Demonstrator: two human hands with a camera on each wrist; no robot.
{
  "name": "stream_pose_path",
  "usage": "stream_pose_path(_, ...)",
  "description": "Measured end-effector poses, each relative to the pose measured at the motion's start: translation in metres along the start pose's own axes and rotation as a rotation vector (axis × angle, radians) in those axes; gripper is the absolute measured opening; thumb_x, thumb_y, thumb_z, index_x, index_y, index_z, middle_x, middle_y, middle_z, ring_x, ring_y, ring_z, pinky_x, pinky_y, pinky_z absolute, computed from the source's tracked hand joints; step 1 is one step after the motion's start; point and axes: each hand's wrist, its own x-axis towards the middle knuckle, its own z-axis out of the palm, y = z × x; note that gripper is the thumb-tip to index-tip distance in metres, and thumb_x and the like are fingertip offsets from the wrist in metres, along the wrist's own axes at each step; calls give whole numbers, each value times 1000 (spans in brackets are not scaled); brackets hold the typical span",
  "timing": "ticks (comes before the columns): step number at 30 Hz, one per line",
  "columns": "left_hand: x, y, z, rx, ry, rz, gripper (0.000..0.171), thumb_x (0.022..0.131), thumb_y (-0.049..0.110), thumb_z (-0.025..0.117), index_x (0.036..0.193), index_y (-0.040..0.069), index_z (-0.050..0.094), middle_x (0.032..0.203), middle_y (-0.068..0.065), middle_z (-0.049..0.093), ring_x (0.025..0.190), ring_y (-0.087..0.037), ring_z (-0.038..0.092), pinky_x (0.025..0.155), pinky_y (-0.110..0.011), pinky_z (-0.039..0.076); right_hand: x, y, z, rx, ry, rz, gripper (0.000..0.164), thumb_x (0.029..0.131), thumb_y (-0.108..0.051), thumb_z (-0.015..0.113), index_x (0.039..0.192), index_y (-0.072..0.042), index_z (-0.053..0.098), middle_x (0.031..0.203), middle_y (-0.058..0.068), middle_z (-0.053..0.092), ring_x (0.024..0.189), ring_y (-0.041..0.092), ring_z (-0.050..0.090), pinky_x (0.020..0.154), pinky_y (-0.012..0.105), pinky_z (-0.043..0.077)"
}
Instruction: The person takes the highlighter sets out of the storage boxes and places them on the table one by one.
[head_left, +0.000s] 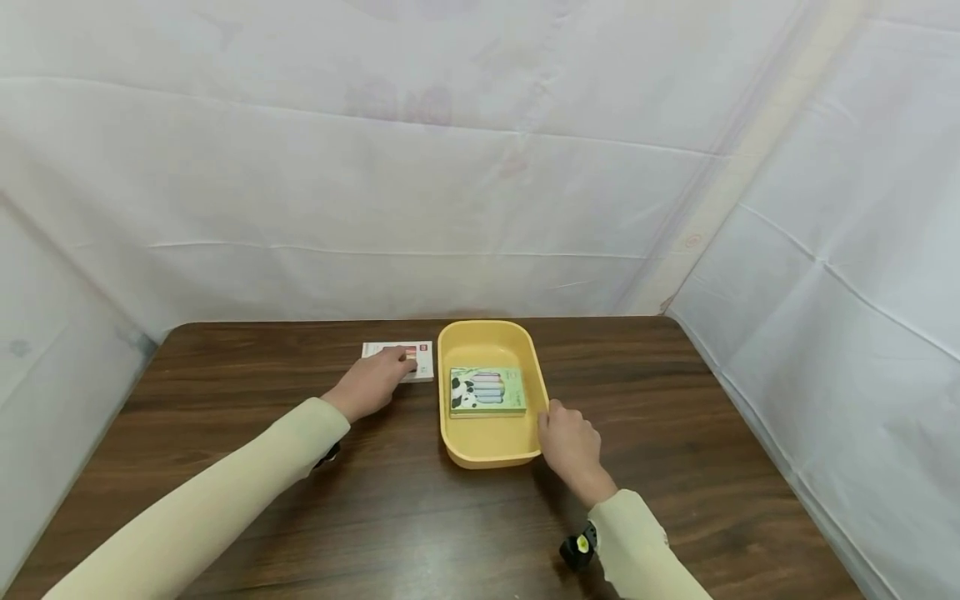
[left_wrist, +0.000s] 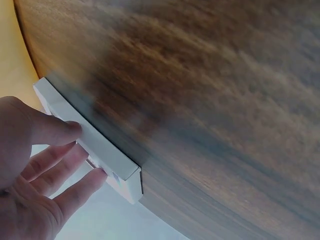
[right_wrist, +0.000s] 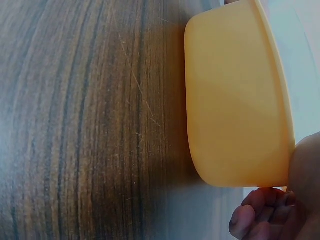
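My left hand (head_left: 372, 383) is pinching the white box (head_left: 425, 360), lying under my fingers, just left of the yellow tray (head_left: 491, 435); right hand (head_left: 572, 443) is gripping the tray's rim.

A scratched, dark wood-grain table (head_left: 427, 525) has rounded far corners. Creased white sheeting (head_left: 375, 192) hangs beyond its far, left and right edges; a cream strip (head_left: 731, 183) rises near the far right corner.

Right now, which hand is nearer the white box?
Left. The left hand is over the white box, touching it. The right hand is farther off, across the yellow tray, at its right rim.
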Motion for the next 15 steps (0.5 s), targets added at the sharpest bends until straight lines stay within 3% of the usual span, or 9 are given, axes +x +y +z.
stream_pose_path(6,7,0,1,3,8,-3,32,88,-4,63,118,7,64,114,-15,62,107,-28,62,84,-41,55,0,5,-1,-3,0,3,29,100,-26,45,86,-4,59,59,5,50,49,19,49,43,33,35)
stream_pose_path(15,6,-2,3,9,48,25,25,89,-2,64,111,7,67,108,-14,64,99,-26,64,80,-39,56,-1,5,0,17,-11,6,29,100,-26,45,89,-4,60,59,4,51,48,18,48,42,31,34)
